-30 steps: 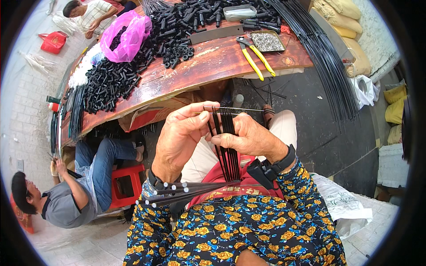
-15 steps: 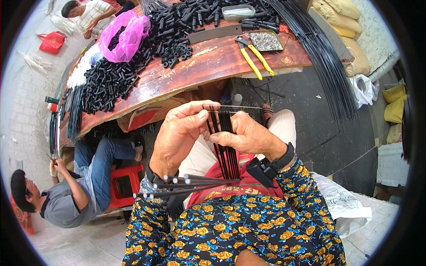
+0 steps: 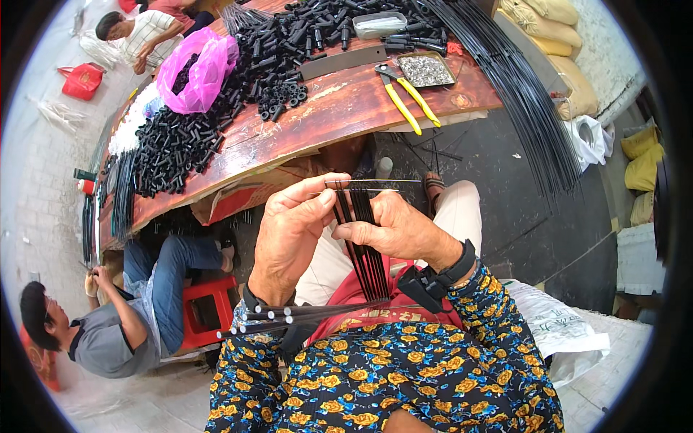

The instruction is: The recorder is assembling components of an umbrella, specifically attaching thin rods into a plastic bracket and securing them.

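Lengthwise bodyward, black rods (image 3: 369, 270)

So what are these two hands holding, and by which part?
The left hand pinches thin wires near their left ends; the right hand holds a row of slim black rods near the ends where the wires cross.

Thin black rods (image 3: 367, 263) in a narrow row, 2 fine wires (image 3: 382, 180) across their upper ends

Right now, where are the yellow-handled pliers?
In the head view, the pliers lie upper right of centre on the table, by its near edge, beside the tray.
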A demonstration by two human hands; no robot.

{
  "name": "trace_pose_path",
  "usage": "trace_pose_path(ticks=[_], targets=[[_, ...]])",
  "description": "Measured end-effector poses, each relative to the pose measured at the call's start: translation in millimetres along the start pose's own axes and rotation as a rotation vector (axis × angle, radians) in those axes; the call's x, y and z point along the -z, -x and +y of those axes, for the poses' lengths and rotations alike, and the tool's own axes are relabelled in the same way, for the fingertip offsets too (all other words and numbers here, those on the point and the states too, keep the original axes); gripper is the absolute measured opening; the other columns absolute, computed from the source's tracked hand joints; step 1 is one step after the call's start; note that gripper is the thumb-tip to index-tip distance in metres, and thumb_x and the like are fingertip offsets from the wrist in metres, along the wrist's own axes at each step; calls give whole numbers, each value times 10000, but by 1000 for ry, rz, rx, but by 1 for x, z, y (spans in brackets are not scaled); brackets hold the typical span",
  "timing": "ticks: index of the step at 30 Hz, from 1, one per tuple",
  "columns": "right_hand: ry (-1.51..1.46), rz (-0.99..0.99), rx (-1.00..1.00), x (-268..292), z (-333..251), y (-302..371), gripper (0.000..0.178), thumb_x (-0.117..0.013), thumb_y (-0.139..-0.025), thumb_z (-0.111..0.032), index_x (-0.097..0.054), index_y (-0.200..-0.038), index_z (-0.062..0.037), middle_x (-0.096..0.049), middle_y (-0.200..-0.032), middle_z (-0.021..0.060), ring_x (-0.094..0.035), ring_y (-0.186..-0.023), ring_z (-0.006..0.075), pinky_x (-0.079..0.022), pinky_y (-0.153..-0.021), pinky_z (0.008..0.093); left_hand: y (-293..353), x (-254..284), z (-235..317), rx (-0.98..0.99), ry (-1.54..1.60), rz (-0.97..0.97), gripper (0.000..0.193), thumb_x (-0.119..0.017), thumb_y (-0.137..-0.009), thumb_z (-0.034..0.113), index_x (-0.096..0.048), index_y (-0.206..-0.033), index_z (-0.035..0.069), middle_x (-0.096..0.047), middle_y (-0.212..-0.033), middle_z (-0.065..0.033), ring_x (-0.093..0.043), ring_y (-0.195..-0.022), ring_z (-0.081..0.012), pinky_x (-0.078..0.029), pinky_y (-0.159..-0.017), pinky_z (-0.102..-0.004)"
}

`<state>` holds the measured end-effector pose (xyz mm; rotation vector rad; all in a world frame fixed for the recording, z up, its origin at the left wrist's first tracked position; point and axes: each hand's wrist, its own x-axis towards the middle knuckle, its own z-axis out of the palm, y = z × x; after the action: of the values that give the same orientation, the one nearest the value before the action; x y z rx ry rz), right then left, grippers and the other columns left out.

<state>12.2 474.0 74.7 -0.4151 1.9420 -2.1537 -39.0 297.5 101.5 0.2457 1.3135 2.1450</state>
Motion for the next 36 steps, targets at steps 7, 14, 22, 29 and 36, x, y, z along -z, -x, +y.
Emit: trace_pose_path(ticks=[7,14,22,29,36], targets=[[9,3,6,-1,2,-1,189,-645,-883,-170,-582,-825,-1,-601,-634,29,-556,-575,100,-455,-540,283,2,-1,2,-16,-7,16,288,-612,-907,51,-627,-1173,-58,-681,-1074,-116,-646,-957,-162,-492,-908,-312],[49,-1,5,0,2,-1,218,-644,-876,-192,-572,-804,0,-592,-632,33,-551,-580,101,-454,-542,286,2,0,1,-30,-17,11,282,-612,-910,48,-630,-1170,-60,-681,-1081,-121,-648,-959,-163,-500,-896,-311],[-3,-30,-8,2,-3,-1,210,-646,-876,-196,-579,-821,-4,-588,-656,17,-548,-593,91,-458,-549,275,1,4,-1,-33,-8,-39,291,-607,-919,63,-621,-1180,-66,-679,-1078,-126,-646,-962,-164,-502,-899,-310],[-6,-35,29,2,-2,-2,217,-665,-883,-204,-591,-864,0,-584,-662,14,-545,-598,86,-462,-555,271,3,-3,2,-2,42,-59,431,-611,-910,62,-516,-1312,-63,-665,-1102,-119,-632,-991,-161,-487,-907,-300],[-16,-4,43,0,7,-4,214,-652,-895,-194,-577,-855,3,-571,-669,5,-541,-621,84,-462,-568,269,-1,-3,-4,-41,0,-59,503,-649,-882,70,-489,-1346,-46,-665,-1111,-132,-631,-990,-162,-489,-886,-302]])
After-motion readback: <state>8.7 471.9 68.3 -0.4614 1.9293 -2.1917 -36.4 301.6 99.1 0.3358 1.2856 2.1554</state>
